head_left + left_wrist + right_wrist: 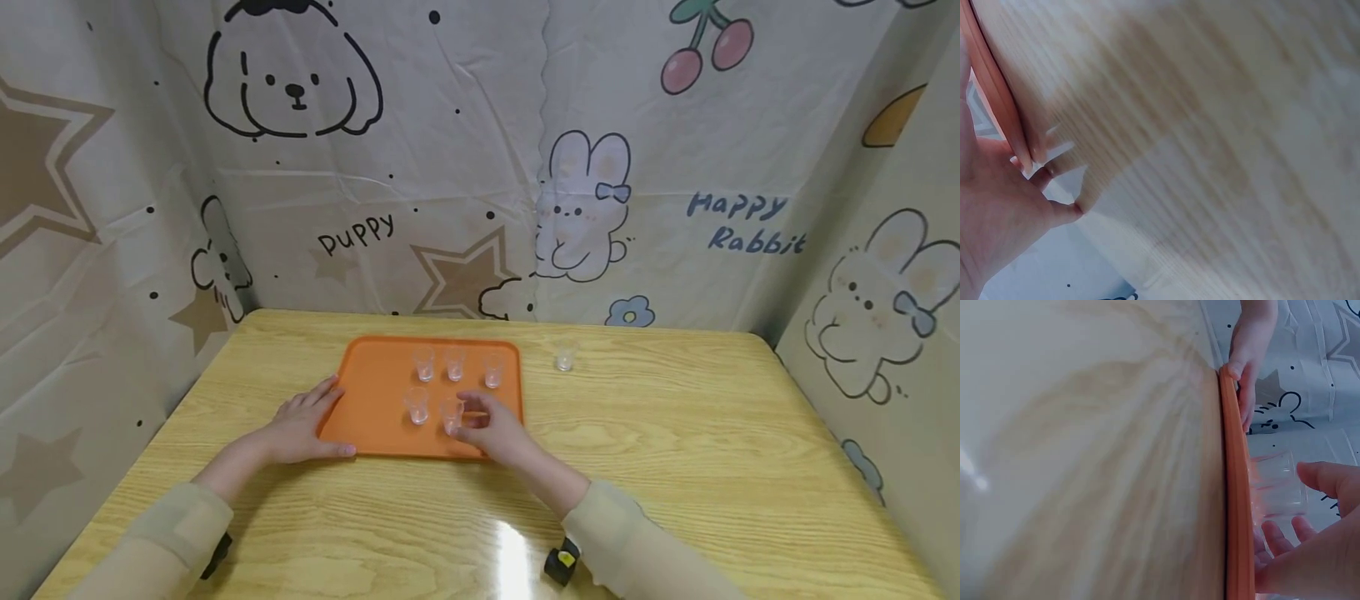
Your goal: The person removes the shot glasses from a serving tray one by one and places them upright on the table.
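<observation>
An orange tray (375, 429) lies on the table with several small clear glasses on it. Three glasses stand at the back, among them one glass (492, 372) by the right side. A glass (417, 407) and another glass (452, 414) stand in front. My right hand (491, 427) reaches over the tray's front right; its thumb and fingers spread about the nearer glass (1285, 501), with gaps showing in the right wrist view. At the tray's left side my left hand (303, 423) rests with fingers spread, thumb along the front edge.
One more small clear glass (565, 358) stands on the wooden table (675, 433), to the right of the tray near the back. A patterned cloth (450, 167) hangs behind the table and along both sides.
</observation>
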A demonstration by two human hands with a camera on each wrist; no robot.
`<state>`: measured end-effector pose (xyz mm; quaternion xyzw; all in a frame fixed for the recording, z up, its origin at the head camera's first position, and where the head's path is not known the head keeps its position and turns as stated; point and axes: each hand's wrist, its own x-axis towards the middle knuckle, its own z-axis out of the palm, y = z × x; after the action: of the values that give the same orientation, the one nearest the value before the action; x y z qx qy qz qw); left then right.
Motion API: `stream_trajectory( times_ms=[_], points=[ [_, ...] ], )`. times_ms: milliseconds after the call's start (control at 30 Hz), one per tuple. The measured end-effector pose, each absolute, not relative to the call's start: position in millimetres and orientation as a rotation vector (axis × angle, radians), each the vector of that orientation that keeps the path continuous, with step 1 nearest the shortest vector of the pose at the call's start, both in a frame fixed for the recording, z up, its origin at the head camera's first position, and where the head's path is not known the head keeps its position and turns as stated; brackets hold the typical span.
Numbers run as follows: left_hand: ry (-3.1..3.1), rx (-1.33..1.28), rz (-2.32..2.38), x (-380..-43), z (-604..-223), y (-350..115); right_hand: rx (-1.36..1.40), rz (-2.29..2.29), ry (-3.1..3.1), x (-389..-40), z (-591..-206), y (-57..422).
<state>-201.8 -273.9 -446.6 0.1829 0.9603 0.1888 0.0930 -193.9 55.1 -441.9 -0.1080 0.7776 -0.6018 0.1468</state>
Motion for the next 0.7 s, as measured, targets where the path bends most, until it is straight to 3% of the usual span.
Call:
stream_trajectory(
  times_ms=[700],
  points=[
    [2.835,0.532,0.577,-200.9,-444.3,-271.8,-0.349,-1.714,2.268,-201.1,-429.6,50.1]
  ],
)
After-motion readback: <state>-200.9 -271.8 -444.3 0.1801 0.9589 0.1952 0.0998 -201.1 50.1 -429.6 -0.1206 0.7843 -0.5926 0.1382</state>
